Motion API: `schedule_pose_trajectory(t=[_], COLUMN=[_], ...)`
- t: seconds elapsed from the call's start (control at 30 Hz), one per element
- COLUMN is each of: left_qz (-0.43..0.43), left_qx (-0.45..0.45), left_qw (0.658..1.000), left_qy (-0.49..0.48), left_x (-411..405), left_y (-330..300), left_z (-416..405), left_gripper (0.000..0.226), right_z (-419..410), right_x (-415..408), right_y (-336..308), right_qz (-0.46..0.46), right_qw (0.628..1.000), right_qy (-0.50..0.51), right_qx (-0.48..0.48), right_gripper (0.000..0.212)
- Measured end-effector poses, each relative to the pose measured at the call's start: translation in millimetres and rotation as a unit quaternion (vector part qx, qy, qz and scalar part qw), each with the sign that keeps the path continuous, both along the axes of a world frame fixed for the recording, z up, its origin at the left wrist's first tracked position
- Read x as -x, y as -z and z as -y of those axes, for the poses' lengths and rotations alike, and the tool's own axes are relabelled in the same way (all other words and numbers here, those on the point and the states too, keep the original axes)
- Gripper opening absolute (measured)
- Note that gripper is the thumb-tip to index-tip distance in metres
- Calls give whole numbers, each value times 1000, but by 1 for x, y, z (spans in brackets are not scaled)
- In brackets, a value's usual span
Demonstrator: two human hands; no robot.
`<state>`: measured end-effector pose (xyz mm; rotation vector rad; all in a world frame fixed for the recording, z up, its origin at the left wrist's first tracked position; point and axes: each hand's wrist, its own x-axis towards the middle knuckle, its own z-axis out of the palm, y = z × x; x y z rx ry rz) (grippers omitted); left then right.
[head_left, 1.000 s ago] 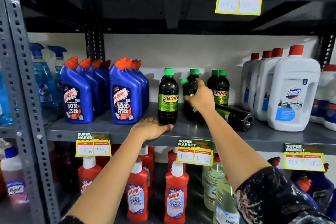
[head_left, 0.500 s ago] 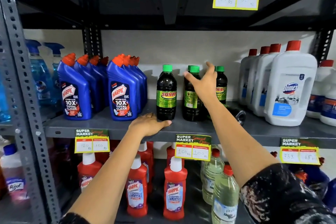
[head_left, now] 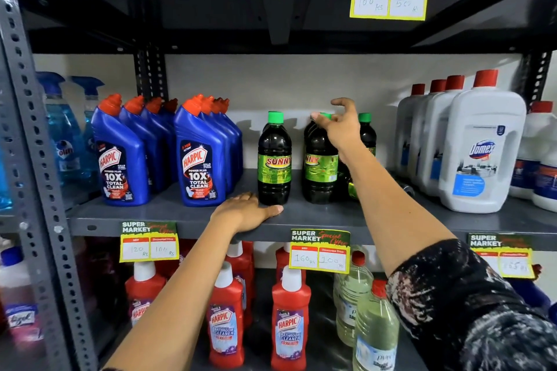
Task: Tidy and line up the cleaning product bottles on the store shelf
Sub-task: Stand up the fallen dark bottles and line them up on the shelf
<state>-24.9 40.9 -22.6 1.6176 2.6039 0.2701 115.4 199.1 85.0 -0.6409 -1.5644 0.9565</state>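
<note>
I am resting my left hand [head_left: 247, 214] flat, fingers together, on the front lip of the middle shelf [head_left: 422, 220], at 6 o'clock from the front Sunny bottle [head_left: 275, 159]. My right hand [head_left: 340, 126] is hovering by the green cap [head_left: 327, 115] of the second Sunny bottle [head_left: 319, 166], fingers spread apart, gripping nothing. The blue Harpic bottles [head_left: 199, 156] are standing at 9 o'clock, the white Domex jugs [head_left: 479, 147] at 3 o'clock
</note>
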Motion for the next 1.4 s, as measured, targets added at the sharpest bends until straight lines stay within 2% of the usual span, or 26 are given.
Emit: schedule_pose_trajectory(t=[0.1,0.2,0.43,0.5,0.53,0.57,0.63,0.7,0.73,0.77,0.8,0.87,0.97,1.07,1.17,1.27,1.33,1.4], left_qz=[-7,-7,-9,-6,-5,-4,1,3,2,-1,-3,-3,-5,-8,-7,-4,-6,-11], left_qx=[-4,-2,-1,0,1,1,0,-3,-4,-5,-5,-3,3,12,10,8,6,-6], left_qw=[1000,1000,1000,1000,1000,1000,1000,1000,1000,1000,1000,1000,1000,1000,1000,1000,1000,1000], left_qy=[-3,-3,-6,-7,-5,-4,-1,-1,0,1,0,-3,-5,-6,-6,-1,1,-11], left_x=[0,0,1,1,1,1,2,1,1,0,-2,-6,-9,-9,-8,-8,-9,-11], left_y=[1,1,2,2,2,2,2,2,2,2,2,0,-2,-2,-1,0,0,-2], left_z=[-2,-2,-3,-2,-2,-2,-2,-1,-1,0,1,3,5,6,5,6,5,5], left_gripper=[93,92,93,94,95,95,96,96,95,94,93,92,90,92,92,92,90,86], right_z=[-15,-13,-13,-17,-20,-22,-21,-16,-16,-18,-20,-25,-23,-22,-23,-24,-23,-21], right_x=[-14,-27,-37,-49,-58,-68,-85,-91,-88,-86,-83,-81,-80,-77,-81,-83,-83,-83], right_y=[0,-6,-10,-7,-5,-2,3,14,22,32,41,54,61,73,83,80,70,48], right_qz=[30,49,104,169,235,325,509,638,668,669,648,573,401,206,101,110,117,84], right_qw=[989,974,963,962,954,931,848,765,743,743,761,814,904,971,991,991,989,985], right_qy=[-145,-223,-246,-208,-181,-157,-124,-67,-32,2,30,89,150,124,77,54,88,153], right_qx=[-25,1,23,42,44,53,76,57,34,16,2,-11,-2,21,47,51,31,-1], right_gripper=[3,17,27,45,60,76,98,103,104,102,98,90,83,94,98,105,116,113])
